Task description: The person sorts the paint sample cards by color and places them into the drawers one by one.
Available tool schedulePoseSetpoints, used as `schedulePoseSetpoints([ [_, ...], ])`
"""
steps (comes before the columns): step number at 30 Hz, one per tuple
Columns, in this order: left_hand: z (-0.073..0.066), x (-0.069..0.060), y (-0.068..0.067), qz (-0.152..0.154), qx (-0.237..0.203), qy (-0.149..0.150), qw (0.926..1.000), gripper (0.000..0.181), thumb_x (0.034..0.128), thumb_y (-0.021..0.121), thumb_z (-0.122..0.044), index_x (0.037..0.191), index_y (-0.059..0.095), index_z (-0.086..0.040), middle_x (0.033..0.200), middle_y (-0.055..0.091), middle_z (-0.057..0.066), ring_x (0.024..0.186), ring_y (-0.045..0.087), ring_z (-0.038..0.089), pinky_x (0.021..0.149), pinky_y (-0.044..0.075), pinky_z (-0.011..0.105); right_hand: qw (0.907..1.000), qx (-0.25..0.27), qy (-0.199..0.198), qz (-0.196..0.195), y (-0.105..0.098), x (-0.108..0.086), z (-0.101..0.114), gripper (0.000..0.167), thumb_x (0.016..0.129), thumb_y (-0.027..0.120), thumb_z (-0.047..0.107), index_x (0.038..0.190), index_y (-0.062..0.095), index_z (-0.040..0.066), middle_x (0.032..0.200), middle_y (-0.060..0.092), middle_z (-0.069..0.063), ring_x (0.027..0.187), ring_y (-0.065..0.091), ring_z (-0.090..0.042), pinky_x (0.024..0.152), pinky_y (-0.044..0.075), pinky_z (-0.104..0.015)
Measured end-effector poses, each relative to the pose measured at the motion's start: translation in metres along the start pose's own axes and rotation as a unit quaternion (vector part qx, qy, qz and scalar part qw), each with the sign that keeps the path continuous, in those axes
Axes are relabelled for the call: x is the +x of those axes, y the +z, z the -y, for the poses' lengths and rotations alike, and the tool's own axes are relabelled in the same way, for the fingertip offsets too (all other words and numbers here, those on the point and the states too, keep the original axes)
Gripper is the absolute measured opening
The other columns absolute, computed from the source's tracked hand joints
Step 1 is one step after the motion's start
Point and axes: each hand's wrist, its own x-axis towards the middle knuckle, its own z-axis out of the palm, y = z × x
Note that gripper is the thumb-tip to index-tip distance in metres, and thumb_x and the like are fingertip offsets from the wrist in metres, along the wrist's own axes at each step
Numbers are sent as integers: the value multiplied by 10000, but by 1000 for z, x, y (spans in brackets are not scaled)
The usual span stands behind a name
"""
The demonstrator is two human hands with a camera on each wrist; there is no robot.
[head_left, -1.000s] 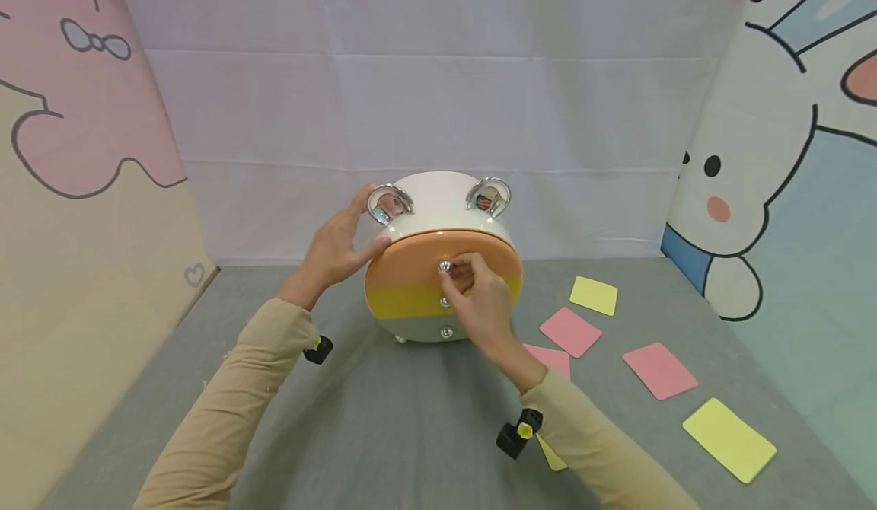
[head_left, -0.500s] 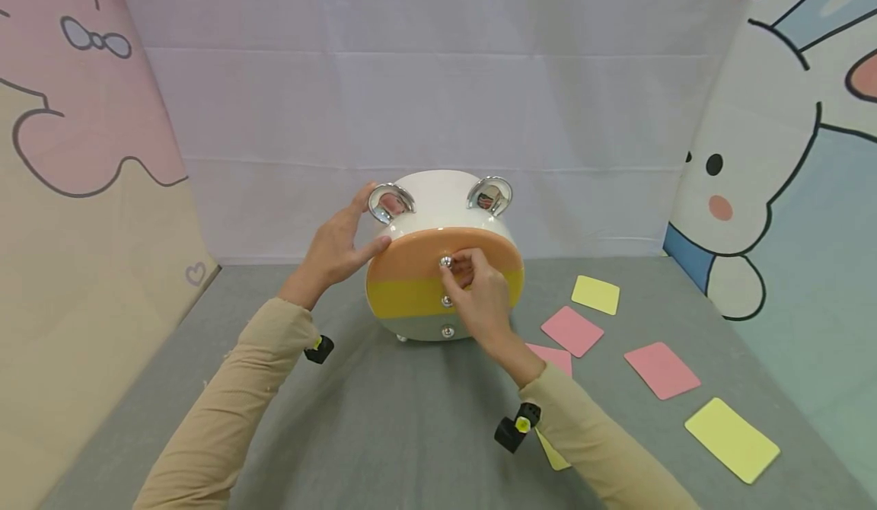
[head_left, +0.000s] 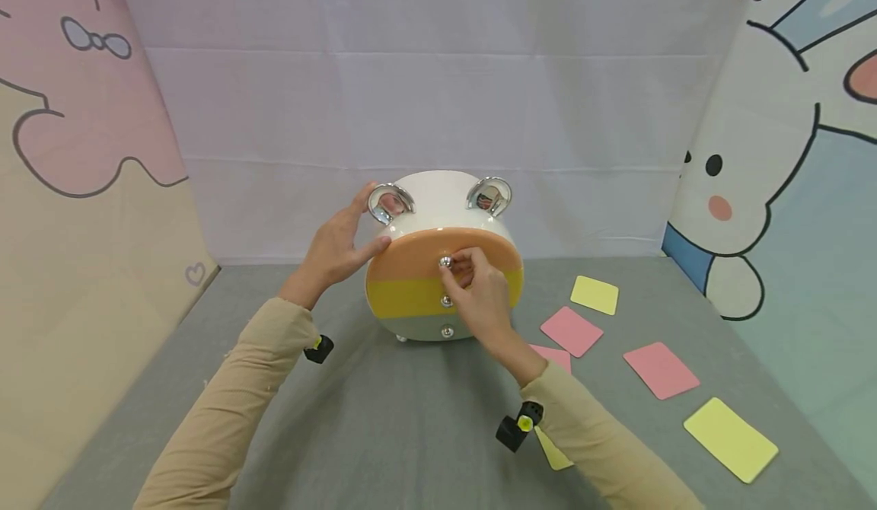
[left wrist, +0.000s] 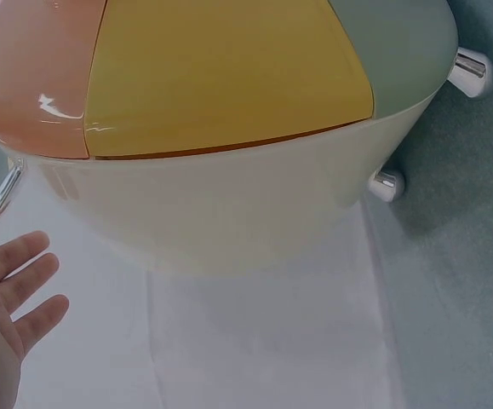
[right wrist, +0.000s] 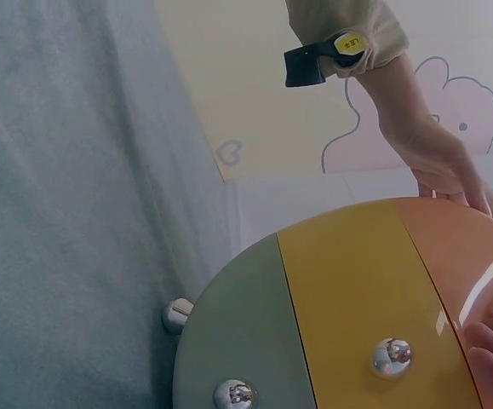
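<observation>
A small rounded drawer box [head_left: 438, 213] with a white body stands on the table. Its three drawer fronts are orange, yellow and green from top to bottom. Each front carries a round silver knob, and all of them look pushed in. My right hand [head_left: 483, 301] pinches the top knob [head_left: 445, 262] between thumb and fingers. My left hand [head_left: 334, 250] steadies the box's upper left, thumb at the orange front's edge beside the silver ear [head_left: 409, 199]. In the left wrist view the fingers [left wrist: 29, 277] of that hand are extended and spread.
Pink cards [head_left: 572, 332] and yellow cards [head_left: 731, 440] lie scattered on the grey table cloth [head_left: 384, 426] at the right. One yellow card [head_left: 553, 453] is partly under my right forearm. A white cloth backdrop [head_left: 438, 99] hangs behind, with cartoon-printed panels on both sides.
</observation>
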Motion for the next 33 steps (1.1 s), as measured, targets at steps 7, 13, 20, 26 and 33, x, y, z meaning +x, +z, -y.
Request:
schedulePoseSetpoints([
  [7,1,0,1,-7,18,20,10000,782,840,556,-424,1465,139,-207,1320,473,168,1183,448,347,929,361,530,9986,400,302,173,-4,-3,-2,178,781,693,107,889,582,19,756,654,-74,534,585,-142,488,476,-221],
  [13,1,0,1,1,27,1,10000,783,842,549,-439,1466,138,-206,1328,464,169,1189,443,350,937,357,530,9980,241,510,300,-5,-16,-9,222,757,721,131,886,581,17,745,658,-68,542,592,-138,502,482,-231],
  [20,2,0,1,-10,18,1,10000,784,841,553,-437,1465,143,-199,1326,467,170,1184,447,353,930,363,532,9971,-139,615,436,2,-34,-22,222,757,722,179,874,588,46,744,664,-34,536,573,-88,494,461,-213],
  [26,1,0,1,-31,-8,11,10000,781,841,555,-431,1464,147,-195,1319,472,173,1178,452,353,926,365,532,9973,-193,598,368,7,-41,-29,209,752,716,180,858,587,54,745,665,-24,560,594,-100,521,480,-216],
  [33,1,0,2,-42,-48,7,10000,778,839,560,-419,1462,151,-197,1316,476,171,1175,455,349,925,365,529,9960,-134,803,363,15,-45,-31,170,781,691,187,862,592,74,765,669,-19,567,603,-93,523,484,-210],
])
